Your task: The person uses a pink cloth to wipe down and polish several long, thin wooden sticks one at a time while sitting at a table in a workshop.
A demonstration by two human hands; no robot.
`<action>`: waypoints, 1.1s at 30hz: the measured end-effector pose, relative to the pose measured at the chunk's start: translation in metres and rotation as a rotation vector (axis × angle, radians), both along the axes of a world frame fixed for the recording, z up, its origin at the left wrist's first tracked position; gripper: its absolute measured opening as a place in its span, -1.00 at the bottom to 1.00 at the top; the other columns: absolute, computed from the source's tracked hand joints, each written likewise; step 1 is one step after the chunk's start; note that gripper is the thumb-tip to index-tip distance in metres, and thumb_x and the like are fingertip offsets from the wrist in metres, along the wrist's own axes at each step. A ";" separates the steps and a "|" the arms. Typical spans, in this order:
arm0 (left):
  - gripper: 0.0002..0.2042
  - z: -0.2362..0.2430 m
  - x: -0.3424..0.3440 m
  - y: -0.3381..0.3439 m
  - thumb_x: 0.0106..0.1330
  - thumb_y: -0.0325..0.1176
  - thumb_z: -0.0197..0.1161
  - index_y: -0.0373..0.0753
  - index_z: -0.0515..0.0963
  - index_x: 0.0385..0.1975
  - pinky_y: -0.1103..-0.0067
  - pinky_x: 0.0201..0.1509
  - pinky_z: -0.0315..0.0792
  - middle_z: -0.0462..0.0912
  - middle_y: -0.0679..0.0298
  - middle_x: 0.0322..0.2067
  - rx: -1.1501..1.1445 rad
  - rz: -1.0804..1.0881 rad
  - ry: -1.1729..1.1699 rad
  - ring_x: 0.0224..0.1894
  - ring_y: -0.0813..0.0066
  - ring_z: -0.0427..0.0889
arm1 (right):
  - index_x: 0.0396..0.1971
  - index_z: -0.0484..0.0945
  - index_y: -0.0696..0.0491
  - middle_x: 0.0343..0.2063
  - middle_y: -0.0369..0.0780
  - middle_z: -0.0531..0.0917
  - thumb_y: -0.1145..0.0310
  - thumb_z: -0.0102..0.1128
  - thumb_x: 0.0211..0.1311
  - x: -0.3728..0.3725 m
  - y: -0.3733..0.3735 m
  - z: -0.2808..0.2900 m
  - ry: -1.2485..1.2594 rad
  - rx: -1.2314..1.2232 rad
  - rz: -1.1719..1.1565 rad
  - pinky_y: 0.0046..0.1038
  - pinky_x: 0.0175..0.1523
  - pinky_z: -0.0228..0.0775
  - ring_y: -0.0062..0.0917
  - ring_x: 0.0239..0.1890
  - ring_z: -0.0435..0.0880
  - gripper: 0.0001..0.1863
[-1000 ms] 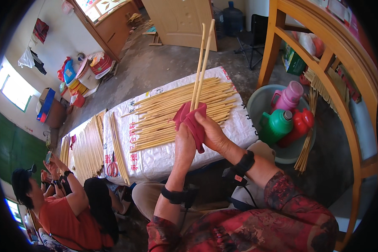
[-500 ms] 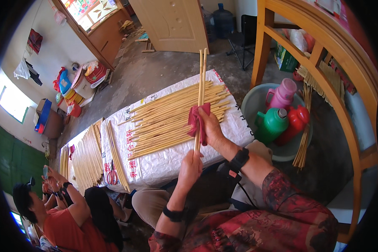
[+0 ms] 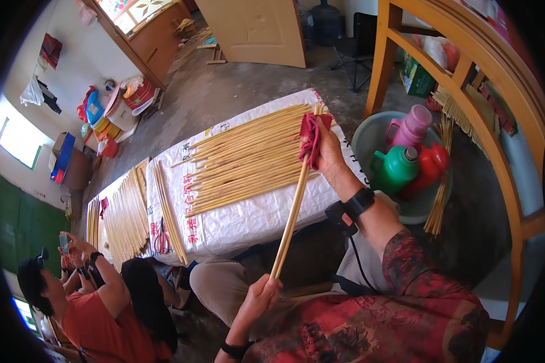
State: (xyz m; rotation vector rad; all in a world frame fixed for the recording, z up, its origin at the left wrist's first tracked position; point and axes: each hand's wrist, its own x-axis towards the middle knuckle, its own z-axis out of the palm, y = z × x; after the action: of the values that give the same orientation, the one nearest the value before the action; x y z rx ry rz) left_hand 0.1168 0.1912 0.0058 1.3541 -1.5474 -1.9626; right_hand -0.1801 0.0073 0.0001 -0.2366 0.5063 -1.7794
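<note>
A white-covered desk [image 3: 239,236] was topped by rows of sticks [image 3: 242,166] and flanked by a basin [image 3: 361,142] of flasks [image 3: 397,170]; a stick pair [image 3: 292,224], partly over the desk, was held low by the left hand [image 3: 258,298] and, through red cloth [image 3: 309,136], higher by the right hand [image 3: 328,150], each grip closed

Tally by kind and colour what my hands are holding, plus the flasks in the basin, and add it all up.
Long thin sticks: 2
Crimson cloth: 1
Pink flask: 1
Green flask: 1
Red flask: 1
Total: 6
</note>
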 end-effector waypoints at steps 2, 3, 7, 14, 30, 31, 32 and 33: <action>-0.74 -0.003 -0.012 -0.008 0.30 -0.21 -0.19 -0.25 0.33 -0.47 0.75 -0.75 0.06 0.23 0.43 -0.80 -0.060 0.029 -0.048 -0.80 0.72 0.15 | -0.43 0.36 0.07 -0.75 -0.24 0.41 0.02 -0.03 0.09 0.010 0.004 0.005 0.090 -0.010 0.001 -0.58 -0.71 0.27 -0.55 -0.75 0.41 -0.63; -0.74 -0.002 -0.021 -0.018 0.29 -0.21 -0.19 -0.25 0.33 -0.49 0.74 -0.76 0.05 0.23 0.42 -0.81 -0.068 0.055 -0.057 -0.80 0.72 0.15 | -0.45 0.36 0.07 -0.76 -0.24 0.42 0.03 -0.03 0.10 0.020 0.009 0.006 0.136 0.041 0.033 -0.58 -0.71 0.28 -0.56 -0.76 0.41 -0.64; -0.73 0.006 -0.071 -0.068 0.29 -0.22 -0.19 -0.27 0.32 -0.53 0.71 -0.79 0.04 0.22 0.35 -0.86 -0.278 0.062 -0.007 -0.84 0.69 0.17 | -0.43 0.37 0.07 -0.72 -0.27 0.44 0.11 -0.04 0.13 0.062 0.029 -0.004 0.236 0.065 0.159 -0.57 -0.66 0.35 -0.58 -0.74 0.44 -0.70; -0.68 0.010 -0.115 -0.101 0.29 -0.16 -0.22 -0.28 0.31 -0.54 0.71 -0.82 0.07 0.27 0.36 -0.82 -0.095 0.222 0.243 -0.86 0.63 0.20 | -0.33 0.39 0.08 -0.64 -0.31 0.48 0.14 0.04 0.08 0.066 0.038 0.005 0.284 0.069 0.243 -0.63 -0.64 0.35 -0.63 -0.70 0.46 -0.69; -0.76 -0.017 -0.019 0.001 0.30 -0.27 -0.19 -0.25 0.31 -0.52 0.73 -0.69 0.08 0.25 0.43 -0.75 -0.094 -0.056 -0.056 -0.74 0.73 0.15 | -0.49 0.38 0.05 -0.77 -0.24 0.43 0.07 0.01 0.08 0.012 0.011 0.005 0.173 0.045 0.020 -0.54 -0.73 0.33 -0.55 -0.78 0.44 -0.68; -0.77 -0.022 -0.024 -0.008 0.30 -0.27 -0.20 -0.26 0.31 -0.50 0.72 -0.71 0.09 0.26 0.41 -0.76 -0.082 -0.025 0.012 -0.76 0.71 0.16 | -0.49 0.38 0.06 -0.77 -0.24 0.44 0.06 0.00 0.09 0.023 0.016 0.009 0.211 0.059 0.083 -0.54 -0.73 0.34 -0.56 -0.78 0.44 -0.68; -0.77 -0.025 -0.031 -0.019 0.30 -0.27 -0.20 -0.28 0.31 -0.48 0.71 -0.73 0.09 0.27 0.40 -0.77 -0.070 0.007 0.081 -0.79 0.69 0.17 | -0.46 0.37 0.06 -0.76 -0.25 0.44 0.07 -0.01 0.09 0.037 0.022 0.013 0.298 0.051 0.097 -0.56 -0.72 0.34 -0.57 -0.79 0.44 -0.68; -0.76 -0.019 -0.044 -0.030 0.30 -0.26 -0.20 -0.29 0.31 -0.46 0.72 -0.74 0.10 0.28 0.38 -0.76 -0.056 0.011 0.084 -0.79 0.68 0.20 | -0.44 0.37 0.07 -0.73 -0.28 0.45 0.09 -0.02 0.11 0.050 0.027 0.010 0.279 0.044 0.158 -0.60 -0.70 0.33 -0.61 -0.78 0.44 -0.69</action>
State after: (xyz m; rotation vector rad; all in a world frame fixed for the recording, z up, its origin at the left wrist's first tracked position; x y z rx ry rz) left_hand 0.0732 0.1611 -0.0133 1.2392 -1.5409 -1.9295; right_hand -0.1299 0.0341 0.0101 -0.4852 0.7046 -1.5875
